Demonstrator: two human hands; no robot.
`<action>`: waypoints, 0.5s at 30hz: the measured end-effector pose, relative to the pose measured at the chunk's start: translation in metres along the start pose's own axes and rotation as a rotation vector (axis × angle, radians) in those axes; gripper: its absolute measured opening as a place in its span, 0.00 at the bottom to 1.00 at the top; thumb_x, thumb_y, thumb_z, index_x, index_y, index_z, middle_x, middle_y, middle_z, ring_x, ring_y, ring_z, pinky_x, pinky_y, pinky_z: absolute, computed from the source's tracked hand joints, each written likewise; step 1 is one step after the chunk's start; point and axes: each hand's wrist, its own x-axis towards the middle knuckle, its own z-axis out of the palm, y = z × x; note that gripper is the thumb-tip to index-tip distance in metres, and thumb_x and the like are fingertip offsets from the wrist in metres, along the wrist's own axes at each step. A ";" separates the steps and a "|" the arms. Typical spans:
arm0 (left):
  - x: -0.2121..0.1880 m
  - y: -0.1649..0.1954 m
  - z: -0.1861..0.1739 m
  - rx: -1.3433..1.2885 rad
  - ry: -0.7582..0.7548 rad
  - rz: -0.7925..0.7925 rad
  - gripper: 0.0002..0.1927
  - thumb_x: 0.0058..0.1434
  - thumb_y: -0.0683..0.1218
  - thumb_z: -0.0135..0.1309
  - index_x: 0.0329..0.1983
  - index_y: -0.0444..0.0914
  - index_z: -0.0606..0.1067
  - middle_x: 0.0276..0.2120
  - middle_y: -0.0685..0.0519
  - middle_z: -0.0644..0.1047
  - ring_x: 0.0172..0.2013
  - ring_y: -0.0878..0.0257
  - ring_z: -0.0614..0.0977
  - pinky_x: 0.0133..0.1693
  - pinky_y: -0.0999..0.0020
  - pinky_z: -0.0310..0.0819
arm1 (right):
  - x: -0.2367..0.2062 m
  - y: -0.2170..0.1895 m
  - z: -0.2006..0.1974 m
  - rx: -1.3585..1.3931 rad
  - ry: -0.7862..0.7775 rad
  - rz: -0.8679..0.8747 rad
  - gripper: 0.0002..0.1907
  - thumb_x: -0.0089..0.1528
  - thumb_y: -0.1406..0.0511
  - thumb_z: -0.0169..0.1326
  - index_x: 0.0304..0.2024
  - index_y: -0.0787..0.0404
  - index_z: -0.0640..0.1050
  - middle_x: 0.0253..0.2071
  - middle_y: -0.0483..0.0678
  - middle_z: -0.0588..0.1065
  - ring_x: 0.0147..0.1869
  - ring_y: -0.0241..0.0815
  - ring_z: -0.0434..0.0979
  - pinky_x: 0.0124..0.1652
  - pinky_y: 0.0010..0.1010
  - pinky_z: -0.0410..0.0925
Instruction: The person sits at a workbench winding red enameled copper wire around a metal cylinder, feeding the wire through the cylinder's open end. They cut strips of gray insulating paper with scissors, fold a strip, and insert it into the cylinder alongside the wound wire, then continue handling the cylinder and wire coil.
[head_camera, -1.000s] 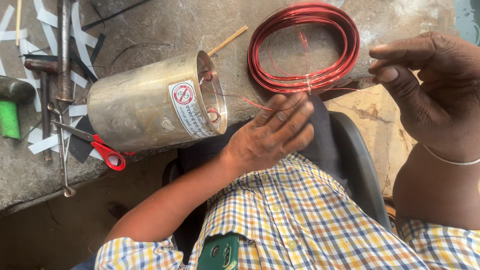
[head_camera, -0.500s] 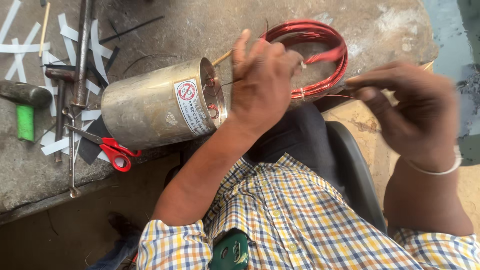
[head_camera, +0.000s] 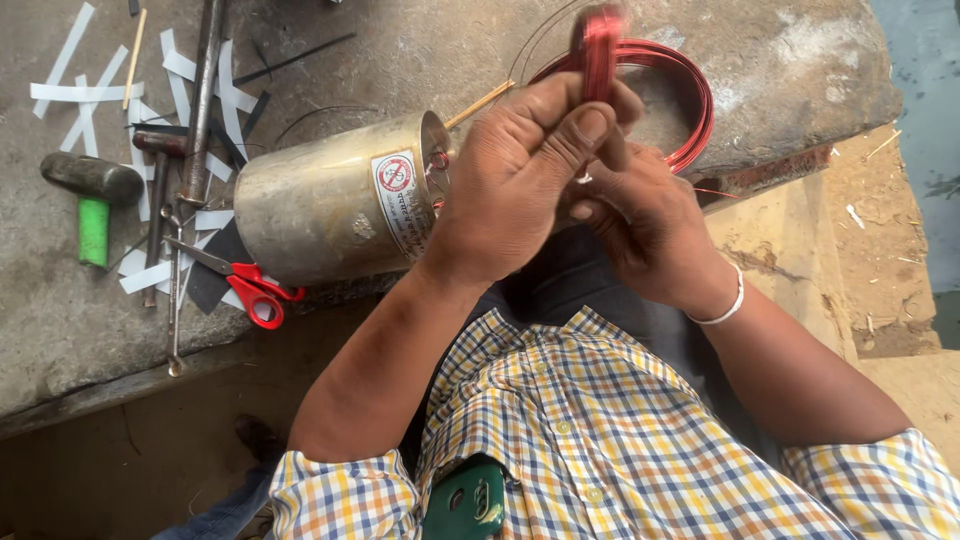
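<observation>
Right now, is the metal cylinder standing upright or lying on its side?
On its side. The metal cylinder lies across the stone slab, its open end facing the left hand.

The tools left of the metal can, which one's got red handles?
The scissors, lying just below the can. The hammer farther left has a green grip, and the rods between them are bare dark metal.

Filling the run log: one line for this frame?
left hand: pinching red wire coil | right hand: gripping wire beside left | metal can: lying on side
</observation>
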 end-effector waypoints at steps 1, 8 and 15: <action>0.000 -0.003 0.002 0.152 0.016 0.101 0.12 0.79 0.50 0.49 0.53 0.38 0.77 0.35 0.56 0.79 0.36 0.71 0.78 0.40 0.78 0.74 | -0.001 -0.004 0.004 0.126 0.032 0.028 0.23 0.68 0.67 0.54 0.62 0.67 0.65 0.53 0.54 0.75 0.56 0.44 0.77 0.56 0.33 0.69; -0.007 -0.011 0.025 0.394 0.114 0.255 0.16 0.75 0.53 0.45 0.50 0.38 0.77 0.33 0.58 0.80 0.31 0.74 0.79 0.34 0.78 0.75 | -0.012 -0.002 0.018 -0.044 0.228 -0.011 0.09 0.70 0.69 0.53 0.53 0.61 0.76 0.56 0.55 0.76 0.60 0.50 0.75 0.63 0.37 0.64; -0.022 -0.002 0.027 0.151 0.066 0.266 0.16 0.86 0.53 0.42 0.58 0.35 0.72 0.27 0.57 0.70 0.28 0.72 0.72 0.34 0.78 0.73 | -0.014 0.036 0.012 -0.659 0.262 -0.387 0.01 0.63 0.70 0.61 0.37 0.61 0.80 0.41 0.48 0.79 0.55 0.53 0.72 0.66 0.54 0.55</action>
